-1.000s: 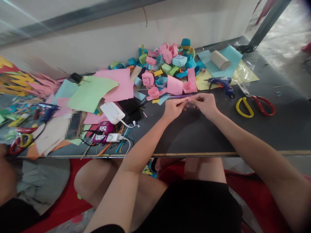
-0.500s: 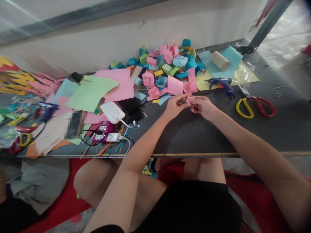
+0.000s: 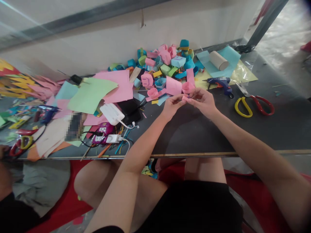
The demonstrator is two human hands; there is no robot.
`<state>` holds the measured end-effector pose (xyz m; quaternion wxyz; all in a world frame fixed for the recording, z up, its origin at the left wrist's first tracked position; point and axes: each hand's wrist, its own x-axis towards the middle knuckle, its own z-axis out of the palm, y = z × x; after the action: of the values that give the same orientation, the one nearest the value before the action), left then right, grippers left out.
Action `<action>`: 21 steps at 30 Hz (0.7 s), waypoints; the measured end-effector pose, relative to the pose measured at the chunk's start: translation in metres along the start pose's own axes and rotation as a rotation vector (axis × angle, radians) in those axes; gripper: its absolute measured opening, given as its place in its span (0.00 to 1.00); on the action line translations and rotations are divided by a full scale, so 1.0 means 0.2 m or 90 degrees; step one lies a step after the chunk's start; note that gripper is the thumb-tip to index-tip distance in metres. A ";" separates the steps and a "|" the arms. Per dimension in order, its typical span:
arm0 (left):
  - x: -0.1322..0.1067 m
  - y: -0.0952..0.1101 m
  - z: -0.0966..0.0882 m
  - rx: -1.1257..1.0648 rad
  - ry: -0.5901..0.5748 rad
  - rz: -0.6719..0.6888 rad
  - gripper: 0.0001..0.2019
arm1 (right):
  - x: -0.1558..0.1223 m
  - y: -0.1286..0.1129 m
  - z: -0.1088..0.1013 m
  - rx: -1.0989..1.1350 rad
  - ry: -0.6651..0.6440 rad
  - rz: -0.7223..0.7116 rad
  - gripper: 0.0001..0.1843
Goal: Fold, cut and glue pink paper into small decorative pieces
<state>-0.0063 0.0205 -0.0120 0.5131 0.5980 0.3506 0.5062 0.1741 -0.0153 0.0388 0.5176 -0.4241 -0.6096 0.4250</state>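
Between my fingertips, above the dark table, is a small folded piece of pink paper. My left hand pinches it from the left, thumb and forefinger closed. My right hand grips it from the right with its fingers curled. Much of the piece is hidden behind the fingers. Just beyond my hands lie a pink paper strip ring and a curled pink sheet. Behind them rises a heap of small folded paper shapes in pink, blue and green.
To the right lie a blue glue gun, scissors with yellow and red handles and a cardboard tube. On the left are coloured sheets, a white power bank, a purple socket block, cables and another person's arm.
Both hands have shifted slightly left with the pink paper. My right hand has turned, its fingers now raised around the piece. At the far left, another person's hand has come near the scissors.
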 end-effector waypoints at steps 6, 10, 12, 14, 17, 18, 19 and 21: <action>0.00 0.01 -0.01 -0.065 -0.076 -0.075 0.25 | 0.00 0.03 -0.05 -0.266 -0.023 -0.290 0.13; -0.02 0.06 0.00 -0.102 -0.104 -0.071 0.28 | 0.00 0.06 -0.06 -0.309 -0.014 -0.353 0.11; -0.02 0.07 0.00 -0.094 -0.101 -0.073 0.28 | 0.01 0.06 -0.07 -0.321 -0.025 -0.352 0.11; -0.02 0.07 -0.01 -0.078 -0.111 -0.078 0.27 | 0.02 0.06 -0.08 -0.320 -0.036 -0.345 0.12; -0.02 0.07 -0.01 -0.064 -0.142 -0.089 0.27 | 0.03 0.05 -0.08 -0.293 -0.055 -0.330 0.12; -0.02 0.06 -0.02 -0.064 -0.151 -0.094 0.27 | 0.03 0.05 -0.07 -0.282 -0.062 -0.316 0.11; -0.02 0.06 -0.02 -0.068 -0.159 -0.100 0.27 | 0.03 0.04 -0.07 -0.273 -0.069 -0.295 0.11; -0.02 0.06 -0.02 -0.077 -0.170 -0.116 0.28 | 0.03 0.03 -0.07 -0.259 -0.076 -0.241 0.10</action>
<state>-0.0118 0.0145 -0.0012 0.6340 0.5938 0.3006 0.3938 0.1877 -0.0073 0.0361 0.4552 -0.3723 -0.7800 0.2139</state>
